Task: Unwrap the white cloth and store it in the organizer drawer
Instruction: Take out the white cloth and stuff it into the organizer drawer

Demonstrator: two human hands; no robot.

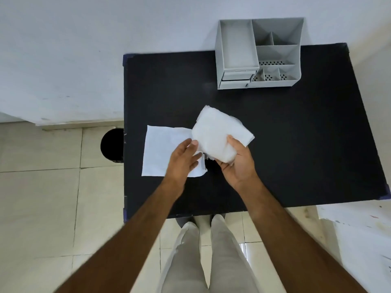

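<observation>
A folded white cloth is held just above the black table, gripped from below by my right hand. My left hand hovers beside it with fingers spread, its fingertips touching the cloth's left edge. Under my left hand a flat white sheet of wrapping lies spread on the table. A grey desk organizer stands at the table's far edge. Its two small drawers at the lower left front look closed.
The organizer has an open tray on the left and several divided compartments on the right. A black round bin stands on the tiled floor left of the table. A white wall rises behind. My legs are below the table's near edge.
</observation>
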